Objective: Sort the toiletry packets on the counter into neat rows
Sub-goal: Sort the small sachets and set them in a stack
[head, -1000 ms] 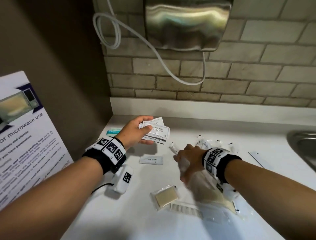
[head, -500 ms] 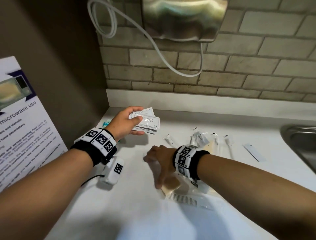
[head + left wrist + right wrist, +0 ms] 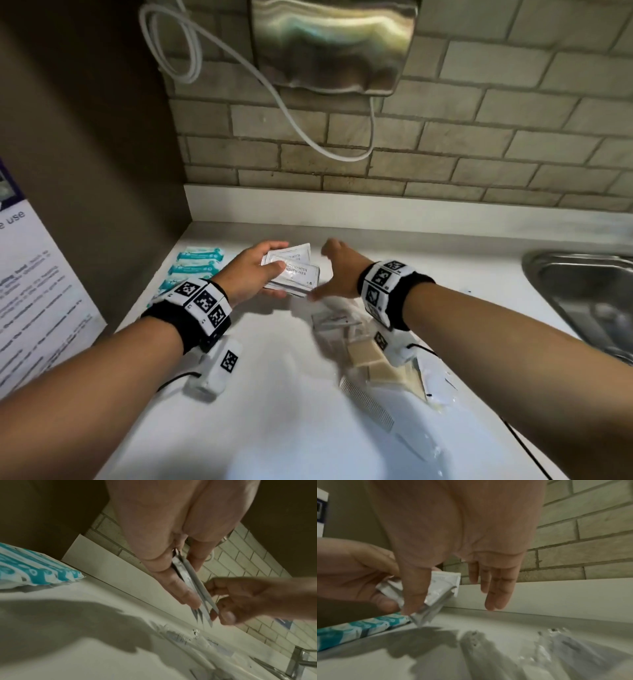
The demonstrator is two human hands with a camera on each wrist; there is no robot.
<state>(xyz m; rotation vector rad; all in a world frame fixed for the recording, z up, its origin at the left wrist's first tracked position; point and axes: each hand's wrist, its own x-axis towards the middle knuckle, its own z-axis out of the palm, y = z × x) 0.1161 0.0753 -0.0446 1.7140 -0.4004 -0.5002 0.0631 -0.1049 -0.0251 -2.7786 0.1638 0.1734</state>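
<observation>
Left grip (image 3: 253, 274) clamps a fanned stack of shampoo sachets (image 3: 298, 270) above the back left corner of the tabletop (image 3: 274, 394), right grip (image 3: 339, 270) pinching its free edge; best to square the edges flush, then lay a row beside the teal packets (image 3: 197, 265).

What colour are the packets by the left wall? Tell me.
Teal and white packets; head view shows best.

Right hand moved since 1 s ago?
Yes. The right hand left the soap packets and went toward the backsplash, to the sachets in the left hand.
</observation>
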